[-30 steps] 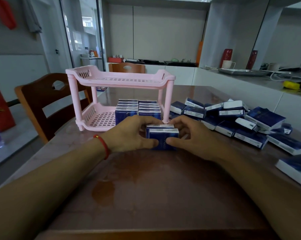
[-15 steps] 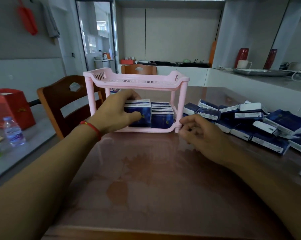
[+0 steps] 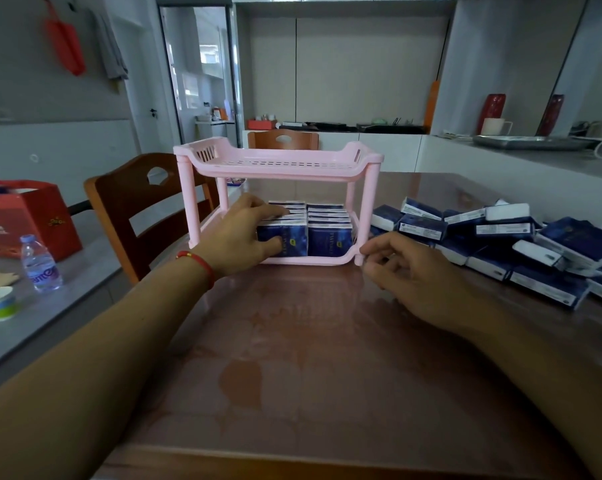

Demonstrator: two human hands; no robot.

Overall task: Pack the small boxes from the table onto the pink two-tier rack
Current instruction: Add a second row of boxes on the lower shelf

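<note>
Lowered onto the bottom tier, blue box stays gripped by left hand; right hand rests loosely curled.

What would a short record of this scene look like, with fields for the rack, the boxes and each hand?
rack: pink two-tier rack on the brown table
top tier: no boxes visible
bottom tier: two rows of blue boxes standing on edge
left hand: grip on the front box of the left row, thumb on its face, fingers over the top
right hand: fingers loosely curled, holding nothing, at the rack's front right leg
unpacked: pile of loose boxes to the right of the rack
</note>
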